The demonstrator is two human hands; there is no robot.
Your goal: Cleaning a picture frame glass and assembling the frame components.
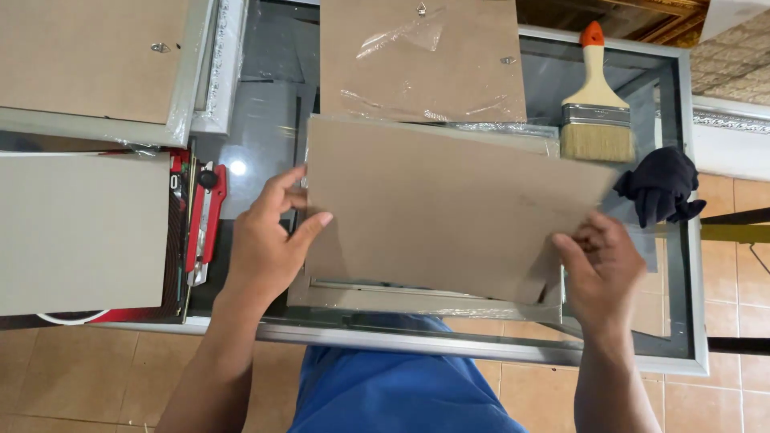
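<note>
A brown backing board [441, 204] lies tilted over a silver picture frame [417, 301] wrapped in clear plastic on a glass table [265, 144]. My left hand [269, 240] grips the board's left edge, thumb on top. My right hand [597, 269] pinches the board's lower right corner. Most of the frame is hidden under the board; only its near rail and a strip of its far rail show.
Another brown board [421, 56] with plastic film lies behind. A wide paintbrush [597, 104] and a dark glove [662, 184] rest at the right. At left are a framed back [88, 64], a grey board [80, 228] and a red tool [204, 220].
</note>
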